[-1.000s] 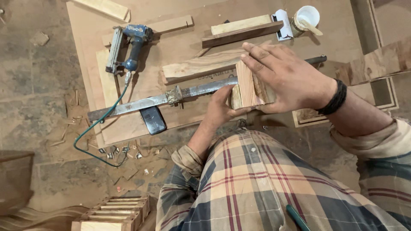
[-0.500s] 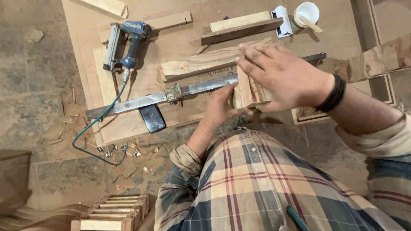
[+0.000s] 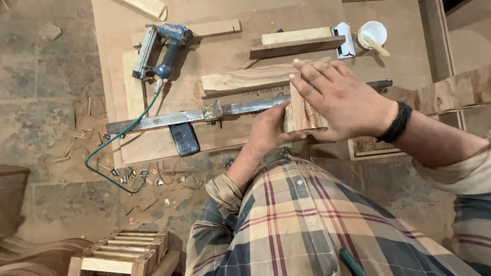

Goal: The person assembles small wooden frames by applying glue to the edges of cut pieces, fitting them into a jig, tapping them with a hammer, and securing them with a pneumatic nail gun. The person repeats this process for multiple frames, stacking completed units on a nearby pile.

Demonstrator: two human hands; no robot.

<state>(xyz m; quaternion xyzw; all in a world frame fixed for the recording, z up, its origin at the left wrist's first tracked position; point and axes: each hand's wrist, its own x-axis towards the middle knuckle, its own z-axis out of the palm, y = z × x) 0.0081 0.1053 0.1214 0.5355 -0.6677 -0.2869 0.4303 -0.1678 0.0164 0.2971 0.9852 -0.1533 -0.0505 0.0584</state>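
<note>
A short wooden block (image 3: 302, 115) stands on edge above a long metal bar clamp (image 3: 199, 115) that lies across a plywood board (image 3: 215, 56). My left hand (image 3: 270, 128) grips the block from below and the near side. Over the block's top and far side lies my right hand (image 3: 340, 99), fingers spread flat, a black band on its wrist. A longer wood piece (image 3: 245, 82) lies just beyond the block.
A blue nail gun (image 3: 163, 48) with a green hose (image 3: 115, 153) lies at the board's left. A dark phone (image 3: 184, 139) sits under the clamp. Wood strips (image 3: 296, 43), a white cup with a stick (image 3: 371, 36), a slatted wooden crate (image 3: 123, 250) and scattered chips surround.
Both hands keep hold of the block; the right hand has shifted slightly over its top. The view has drifted a little.
</note>
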